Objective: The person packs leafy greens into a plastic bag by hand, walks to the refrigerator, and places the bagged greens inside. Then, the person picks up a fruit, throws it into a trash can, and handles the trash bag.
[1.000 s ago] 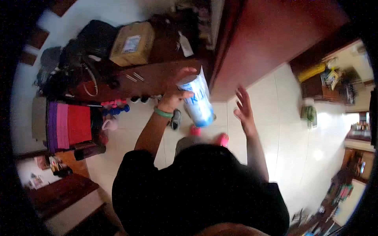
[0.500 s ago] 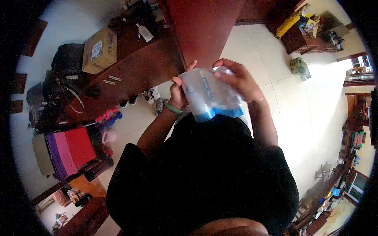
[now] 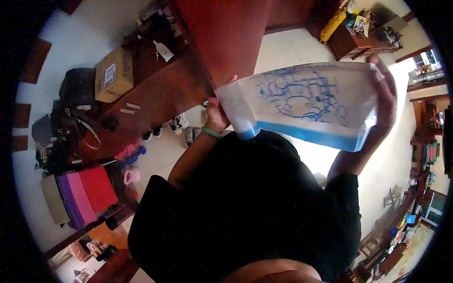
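Note:
A whitish plastic sheet [image 3: 302, 96] with blue drawn lines and a blue lower band stretches between my two hands. Its left end is still rolled into a tube. My left hand [image 3: 217, 115], with a green band at the wrist, is closed round the rolled end. At the far right edge of the sheet, my right hand [image 3: 386, 96] grips the other end, its fingers partly behind the material. The sheet is tilted slightly down to the right, above the front of my black shirt.
A cardboard box [image 3: 113, 75] and a white bottle [image 3: 163, 51] lie on the dark red cabinet [image 3: 160, 85] at upper left. Shoes [image 3: 178, 123] stand on the floor beside it. Folded coloured mats [image 3: 89, 193] are at left. A green box stood right earlier.
The roll has been opened out into a wide sheet. My right hand has moved right, pulling its end away from my left hand, which stays near its place.

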